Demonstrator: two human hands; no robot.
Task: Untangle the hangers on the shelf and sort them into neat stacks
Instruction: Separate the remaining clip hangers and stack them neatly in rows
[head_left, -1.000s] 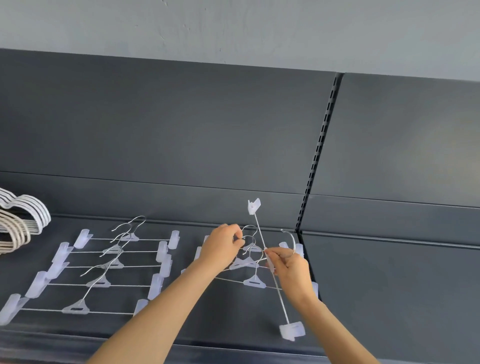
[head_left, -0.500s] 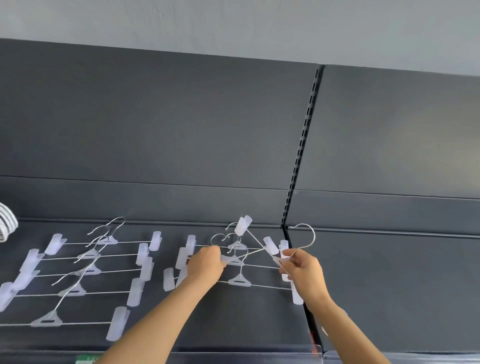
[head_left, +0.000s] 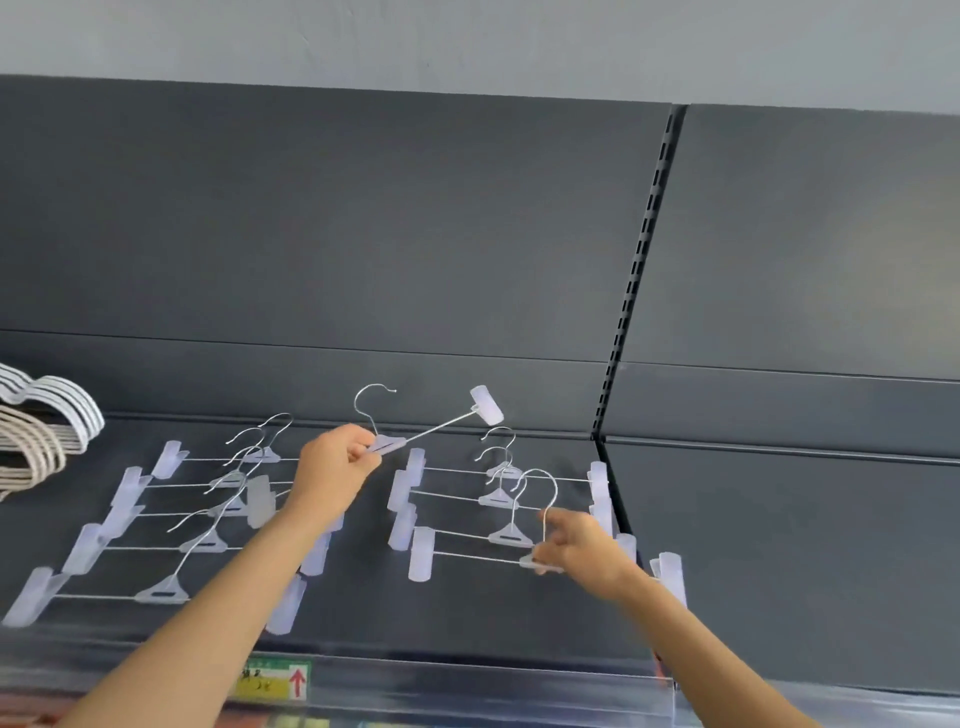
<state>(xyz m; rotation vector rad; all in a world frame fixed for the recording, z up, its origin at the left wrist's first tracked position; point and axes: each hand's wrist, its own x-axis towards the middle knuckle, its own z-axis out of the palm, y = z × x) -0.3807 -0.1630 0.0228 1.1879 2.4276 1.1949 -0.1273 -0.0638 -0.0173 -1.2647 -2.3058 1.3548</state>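
Dark grey shelf (head_left: 467, 623) under matching back panels, pale wall above, slotted upright (head_left: 639, 260) between the panels. Over the middle of the shelf, near its back edge, left hand (head_left: 335, 467), grip closed in a pinch on the plastic centre piece of a lifted hanger (head_left: 392, 444): hook upward, rod tilted, one clip high to the right, the other low and blurred in front of the left stack (head_left: 205, 544). Left stack of clip hangers flat on the shelf, partly hidden behind the left forearm. Right stack (head_left: 498, 500) also flat, close to the upright. Right hand (head_left: 582, 545), motion-blurred, grip curled round the hook stem and centre piece of the front hanger (head_left: 421, 553) of that stack, nearest the front edge; exact finger placement hard to make out. At the left end, white and beige hangers (head_left: 47, 415), cut off by the frame. On the front edge, yellow-and-green label (head_left: 275, 680) with a red upward arrow; lettering too blurred to read.
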